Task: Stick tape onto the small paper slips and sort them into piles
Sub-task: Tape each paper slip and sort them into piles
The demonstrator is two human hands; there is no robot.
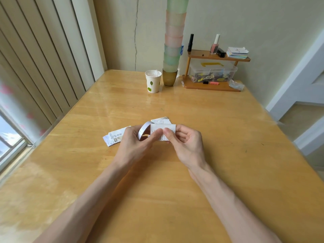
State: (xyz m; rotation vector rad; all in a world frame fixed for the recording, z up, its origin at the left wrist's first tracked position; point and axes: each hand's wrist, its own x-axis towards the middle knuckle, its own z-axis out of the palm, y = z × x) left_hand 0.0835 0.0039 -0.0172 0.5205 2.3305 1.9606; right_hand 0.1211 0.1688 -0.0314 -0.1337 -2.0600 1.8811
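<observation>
Above the middle of the wooden table point(157, 181), my left hand point(135, 142) holds a white tape roll point(144, 131) on edge. Its thumb also presses on a small printed paper slip point(164, 129). My right hand point(185, 142) pinches the same slip from the right with thumb and forefinger. A pile of printed slips point(114, 136) lies on the table left of my left hand. Another pile of slips point(161, 121) lies just behind the held slip, partly hidden by it.
At the far edge stand a white paper cup point(152, 81), a tall stack of coloured cups point(173, 41) and a small wooden shelf point(212, 85) with bottles, cards and a clear plastic box. Vertical blinds and a window point(10, 135) line the left side.
</observation>
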